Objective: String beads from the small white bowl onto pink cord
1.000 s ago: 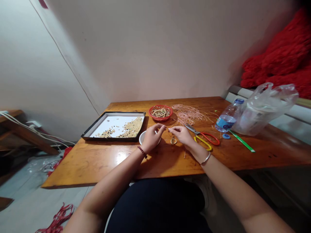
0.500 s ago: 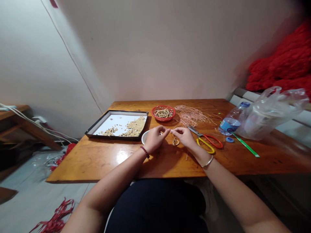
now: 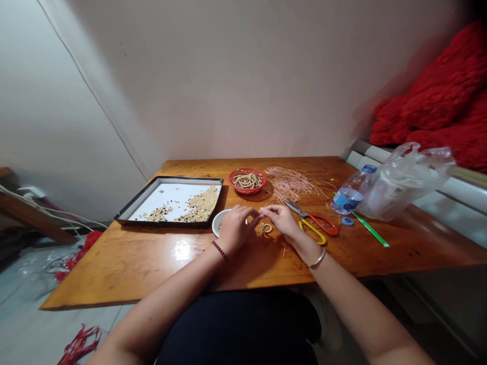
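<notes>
My left hand [image 3: 235,228] and my right hand [image 3: 282,221] meet fingertip to fingertip over the wooden table [image 3: 152,258], both pinched on a thin cord too fine to see clearly. A short string of tan beads [image 3: 266,228] hangs just below my fingers. A small white bowl [image 3: 217,221] sits partly hidden behind my left hand. Further left lies a black tray [image 3: 131,205] scattered with loose beads.
A red basket [image 3: 247,181] of beaded strings stands behind my hands, next to a heap of pink cords [image 3: 291,181]. Scissors [image 3: 315,226] with red and yellow handles lie right of my right hand. A water bottle [image 3: 352,191], plastic bag [image 3: 407,180] and green stick [image 3: 370,229] are further right.
My fingertips have closed the small gap between them and now touch. The camera has shifted slightly, so the whole table sits lower and further left in view.
</notes>
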Motion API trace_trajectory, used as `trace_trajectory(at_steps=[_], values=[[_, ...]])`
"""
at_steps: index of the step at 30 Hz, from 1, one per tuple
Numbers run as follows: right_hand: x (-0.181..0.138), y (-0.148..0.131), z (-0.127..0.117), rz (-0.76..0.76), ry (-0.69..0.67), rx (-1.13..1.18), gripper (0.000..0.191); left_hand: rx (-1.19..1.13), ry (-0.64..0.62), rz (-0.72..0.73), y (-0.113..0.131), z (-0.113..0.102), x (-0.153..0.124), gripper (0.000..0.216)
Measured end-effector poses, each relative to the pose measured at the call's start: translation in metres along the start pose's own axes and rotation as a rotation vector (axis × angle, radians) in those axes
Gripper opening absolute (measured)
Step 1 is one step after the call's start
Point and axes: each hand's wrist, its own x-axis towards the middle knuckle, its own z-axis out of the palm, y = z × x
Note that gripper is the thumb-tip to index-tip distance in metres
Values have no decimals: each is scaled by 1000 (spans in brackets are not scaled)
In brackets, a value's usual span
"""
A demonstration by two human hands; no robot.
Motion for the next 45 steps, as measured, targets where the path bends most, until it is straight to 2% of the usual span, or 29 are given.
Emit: trace_trajectory(at_steps=[7, 15, 21, 24, 27, 30, 35, 40, 45], values=[[4, 3, 0, 13, 4, 1, 30, 123, -117, 73, 5, -2, 0, 21], [6, 4, 0, 40, -8, 18, 29, -123, -143, -48, 1, -4, 5, 15], [3, 2, 3, 44, -64, 23, 30, -191, -66, -139, -2, -1, 5, 18], [2, 1, 4, 39, -84, 3, 29, -135, -36, -214, -1, 0, 5, 26], [2, -1, 3, 16, -91, 18, 29, -40, -41, -213, -1, -2, 7, 29], [4, -2, 2, -27, -118, 55, 28, -13, -88, -155, -3, -6, 10, 33], [12, 6, 6, -46, -141, 95, 30, -130, -323, -134, -7, -9, 15, 38], [14, 17, 8, -105, -84, 10, 26, -63, -351, -151, -16, -8, 19, 36], [11, 18, 8, -85, -68, -94, 24, -95, -388, -103, -18, -8, 19, 40]])
